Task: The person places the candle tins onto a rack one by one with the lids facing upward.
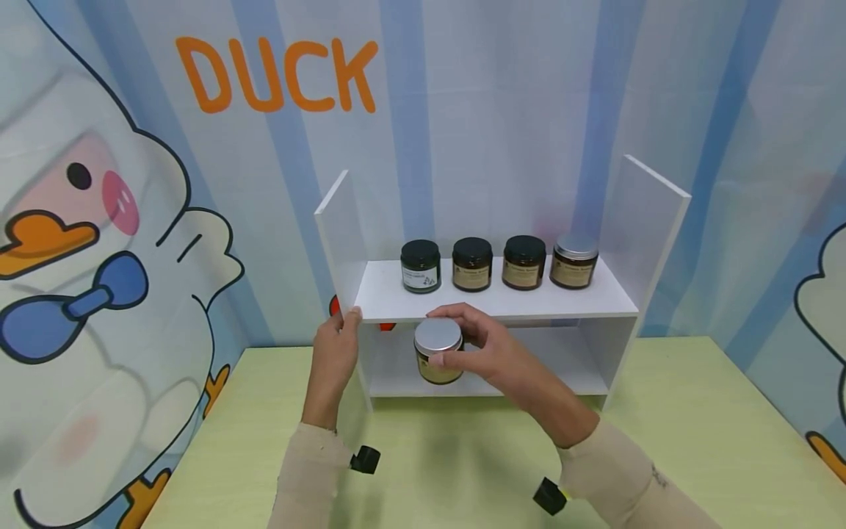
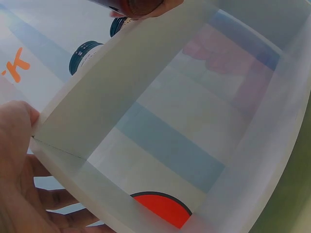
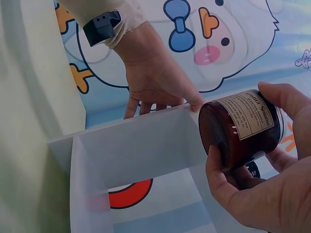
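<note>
My right hand [image 1: 463, 345] grips a brown jar with a silver lid [image 1: 438, 350] in front of the white shelf unit [image 1: 595, 297], level with its lower opening. The right wrist view shows the same jar [image 3: 243, 128] held by fingers and thumb, label facing out. At the shelf's left side panel [image 1: 337, 220], my left hand [image 1: 337, 345] holds the front edge, thumb on the shelf board's corner; the hand [image 2: 19, 174] wraps that panel edge in the left wrist view. Several jars stand in a row on the upper board: a dark green one [image 1: 420, 266], two brown with black lids [image 1: 472, 264], one silver-lidded [image 1: 573, 261].
The shelf stands on a light green table [image 1: 694, 441] against a blue-striped backdrop with duck drawings and the word DUCK [image 1: 274, 73]. A red spot on the backdrop [image 2: 160, 208] shows through the lower compartment. Bare lower board [image 1: 562, 367] lies to the right of the held jar.
</note>
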Action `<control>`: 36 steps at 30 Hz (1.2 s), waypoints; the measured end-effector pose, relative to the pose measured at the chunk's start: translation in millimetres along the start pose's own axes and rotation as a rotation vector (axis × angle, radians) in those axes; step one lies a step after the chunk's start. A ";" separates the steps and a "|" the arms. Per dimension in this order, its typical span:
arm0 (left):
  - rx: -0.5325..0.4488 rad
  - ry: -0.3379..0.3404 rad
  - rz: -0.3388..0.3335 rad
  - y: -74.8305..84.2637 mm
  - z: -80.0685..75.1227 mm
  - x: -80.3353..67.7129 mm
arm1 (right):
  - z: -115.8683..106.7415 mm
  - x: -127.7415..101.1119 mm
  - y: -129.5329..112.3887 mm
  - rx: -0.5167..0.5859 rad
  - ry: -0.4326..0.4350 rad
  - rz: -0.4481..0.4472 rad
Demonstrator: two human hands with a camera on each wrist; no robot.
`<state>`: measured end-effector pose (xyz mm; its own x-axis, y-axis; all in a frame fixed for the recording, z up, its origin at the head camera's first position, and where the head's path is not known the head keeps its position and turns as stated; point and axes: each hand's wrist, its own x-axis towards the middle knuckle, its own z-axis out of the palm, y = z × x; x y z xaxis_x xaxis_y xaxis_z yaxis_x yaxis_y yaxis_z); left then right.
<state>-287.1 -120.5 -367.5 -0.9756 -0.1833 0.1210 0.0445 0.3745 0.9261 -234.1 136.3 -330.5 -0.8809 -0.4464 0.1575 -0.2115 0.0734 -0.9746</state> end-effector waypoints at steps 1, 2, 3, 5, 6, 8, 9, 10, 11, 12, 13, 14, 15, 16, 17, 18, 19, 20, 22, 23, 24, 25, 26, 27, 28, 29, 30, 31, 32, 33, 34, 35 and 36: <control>0.000 0.000 -0.002 -0.1 -0.1 0.0 | -0.3 1.2 -0.9 -0.002 -0.001 0.002; 0.000 0.000 -0.002 -0.3 -0.2 0.2 | -0.5 2.3 -1.9 -0.007 -0.001 0.003; 0.001 0.001 0.000 -0.4 -0.3 0.2 | -0.5 3.4 -3.0 -0.008 -0.003 0.004; 0.001 0.003 0.003 -0.6 -0.4 0.3 | -0.4 5.4 -4.9 -0.013 -0.006 0.005; 0.001 0.005 0.005 -0.7 -0.5 0.4 | -0.4 6.3 -6.0 -0.016 -0.007 0.007; -0.005 0.004 0.006 -0.8 -0.6 0.4 | -0.2 8.0 -7.9 -0.018 -0.008 0.011; -0.007 0.003 0.003 -0.8 -0.5 0.6 | -0.2 8.8 -8.9 -0.021 -0.009 0.014; -0.010 0.002 0.001 -0.7 -0.4 0.6 | -0.2 9.7 -9.7 -0.027 -0.011 0.012; -0.012 0.001 -0.002 -0.7 -0.3 0.7 | -0.2 10.7 -10.7 -0.033 -0.013 0.011; -0.014 0.000 -0.003 -0.7 -0.4 0.7 | -0.3 11.6 -11.8 -0.037 -0.016 0.008; -0.015 -0.001 -0.005 -0.8 -0.4 0.8 | -0.4 12.6 -12.9 -0.042 -0.019 0.001; -0.014 0.000 -0.006 -1.0 -0.4 0.9 | -0.4 13.6 -14.2 -0.046 -0.022 -0.006; -0.013 0.001 -0.008 -1.0 -0.3 1.0 | -0.4 14.7 -15.5 -0.049 -0.025 -0.015; -0.011 0.002 -0.006 -1.2 -0.2 1.1 | -0.3 15.8 -16.8 -0.049 -0.028 -0.022; -0.009 0.004 -0.005 -1.4 -0.2 1.2 | -0.2 16.9 -18.3 -0.044 -0.030 -0.026; -0.007 0.005 -0.002 -1.7 -0.3 1.3 | -0.1 18.0 -19.6 -0.040 -0.031 -0.030; -0.007 0.006 -0.002 -1.9 -0.1 1.4 | 0.1 18.9 -20.9 -0.035 -0.031 -0.032; -0.006 0.004 -0.002 -2.3 -0.1 1.5 | 0.4 19.8 -22.0 -0.029 -0.032 -0.034; -0.005 0.001 -0.003 -3.0 0.0 1.5 | 1.0 21.6 -23.8 -0.019 -0.033 -0.036; -0.005 -0.001 -0.004 -3.3 -0.1 1.3 | 1.1 22.6 -24.3 -0.016 -0.033 -0.037; -0.007 -0.004 -0.005 -3.5 0.0 1.0 | 1.5 23.4 -24.9 -0.016 -0.033 -0.037; -0.008 -0.007 -0.007 -3.8 0.0 0.8 | 1.8 24.4 -25.1 -0.014 -0.033 -0.037; -0.008 -0.009 -0.009 -3.9 0.1 0.6 | 2.1 25.3 -25.4 -0.013 -0.033 -0.038; -0.010 -0.009 -0.009 -3.7 0.2 0.2 | 2.4 26.4 -25.5 -0.014 -0.033 -0.037; -0.011 -0.010 -0.009 -3.6 0.3 0.1 | 2.7 27.3 -25.8 -0.016 -0.033 -0.038; -0.013 -0.009 -0.008 -3.6 0.3 0.0 | 3.0 28.4 -26.1 -0.017 -0.034 -0.037; -0.013 -0.009 -0.005 -3.4 0.3 0.1 | 3.2 29.4 -26.2 -0.016 -0.033 -0.036; -0.013 -0.007 -0.002 -3.5 0.3 0.2 | 3.2 30.4 -26.4 -0.019 -0.031 -0.036; -0.012 -0.004 0.002 -3.1 0.3 0.3 | 3.2 31.4 -26.7 -0.022 -0.029 -0.037; -0.012 -0.002 0.005 -3.2 0.2 0.7 | 3.2 32.4 -27.1 -0.025 -0.027 -0.038; -0.011 -0.001 0.007 -3.3 0.1 1.1 | 3.0 33.4 -27.3 -0.029 -0.026 -0.041; -0.009 0.002 0.007 -3.1 0.0 1.5 | 3.1 34.3 -27.8 -0.033 -0.021 -0.040; -0.008 0.003 0.005 -2.9 -0.2 1.7 | 3.1 35.4 -28.2 -0.041 -0.018 -0.042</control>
<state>-288.9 -122.1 -369.9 -0.9747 -0.1839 0.1266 0.0510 0.3686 0.9282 -258.0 115.8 -298.0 -0.8631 -0.4660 0.1949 -0.2659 0.0909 -0.9597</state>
